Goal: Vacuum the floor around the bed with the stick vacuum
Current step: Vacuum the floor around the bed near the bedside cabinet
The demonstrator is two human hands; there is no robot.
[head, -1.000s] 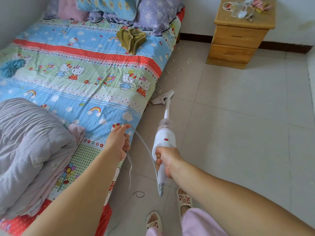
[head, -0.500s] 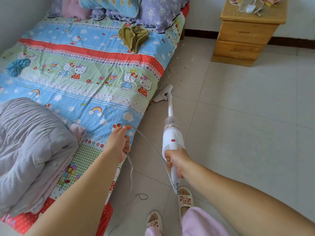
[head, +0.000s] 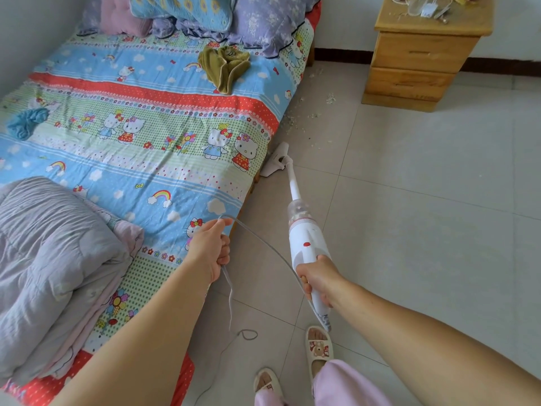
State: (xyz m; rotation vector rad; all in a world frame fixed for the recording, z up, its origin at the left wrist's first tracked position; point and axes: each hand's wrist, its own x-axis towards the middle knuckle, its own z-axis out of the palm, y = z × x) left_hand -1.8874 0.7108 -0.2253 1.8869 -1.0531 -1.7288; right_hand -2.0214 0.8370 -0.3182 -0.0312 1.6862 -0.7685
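The right hand [head: 317,278] is curled tight round the handle of the white vacuum [head: 306,244], fingers wrapped under it. The vacuum slants away from the person, its clear dust cup above the white body, its thin tube running down to the floor head [head: 275,164]. That head sits on the floor [head: 409,230] right at the edge of the bed [head: 146,142], partly tucked under the overhanging sheet.

The left hand [head: 210,249] is closed on the grey cord [head: 263,244], held up above the bed's edge. From this hand the cord arcs across to the butt of the vacuum, and a loose end hangs down and curls on the tiles near the person's feet in slippers [head: 319,345].

Pale scraps of debris [head: 304,112] lie on the floor beyond the head, along the bed and towards the wooden nightstand [head: 415,63], which stands against the wall well apart from the vacuum. On the bed lie a folded grey quilt [head: 52,259], an olive cloth [head: 225,65], a blue cloth [head: 26,121] and pillows [head: 205,13] at the far end.
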